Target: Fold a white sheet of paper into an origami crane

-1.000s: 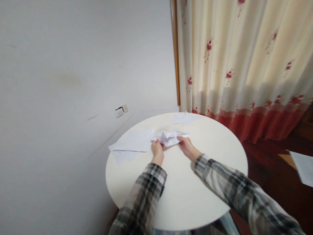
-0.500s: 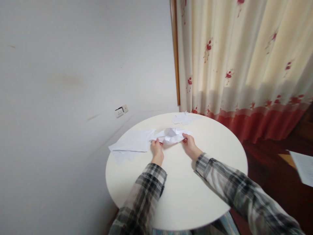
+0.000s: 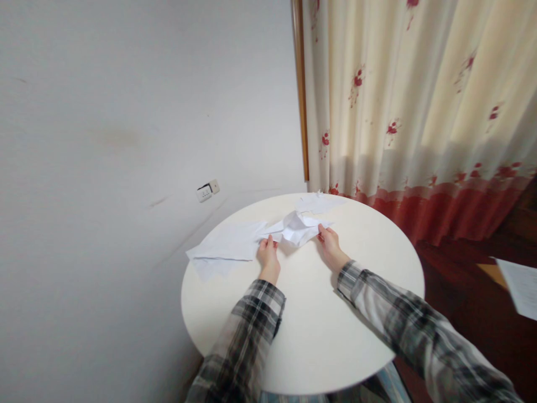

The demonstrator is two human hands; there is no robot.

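Observation:
A crumpled, folded white sheet of paper (image 3: 293,228) is held between my two hands above the round white table (image 3: 310,336). My left hand (image 3: 269,258) pinches its left end, thumb on top. My right hand (image 3: 329,245) pinches the right end the same way. The middle of the paper bulges upward in uneven creases. Left of my left hand lie flat white paper sheets (image 3: 226,240), overlapping one another. Behind the held paper, near the far edge, are torn-looking paper pieces (image 3: 316,203).
A grey-white wall (image 3: 126,168) with a socket (image 3: 204,193) borders the table on the left. A flowered curtain (image 3: 398,101) with a red hem hangs behind it. At the far right, a printed sheet (image 3: 520,288) lies over something brown.
My right hand has moved slightly to the right and away from me. The paper's middle has risen and changed its creases. My left hand has barely shifted.

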